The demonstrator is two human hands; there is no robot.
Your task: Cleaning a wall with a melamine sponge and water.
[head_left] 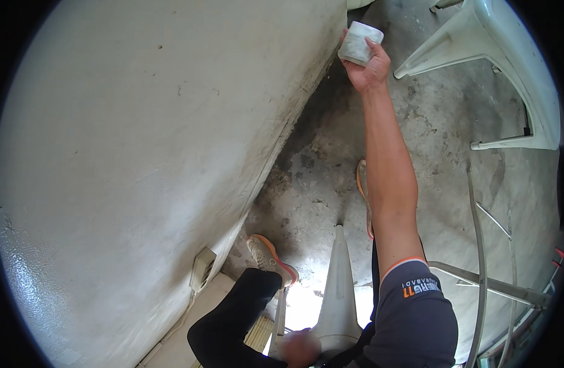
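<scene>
My right hand (371,70) is stretched out near the pale wall (141,116), closed on a squarish white block (360,42) with a streaky surface. Below me, a white plastic stool (336,300) has a long leg reaching to the grey floor. At the bottom, a blurred patch of skin, apparently my left hand (300,346), rests at the stool between my legs; its fingers cannot be made out. My shoe (263,254) stands beside the wall's base, and my other shoe is partly hidden behind my right arm.
A white plastic chair (521,92) stands at upper right on the stained concrete floor (312,184). At lower right are metal bars (503,285) and a long curved grey strip or hose (478,245). A small boxy fitting (202,268) sits low on the wall.
</scene>
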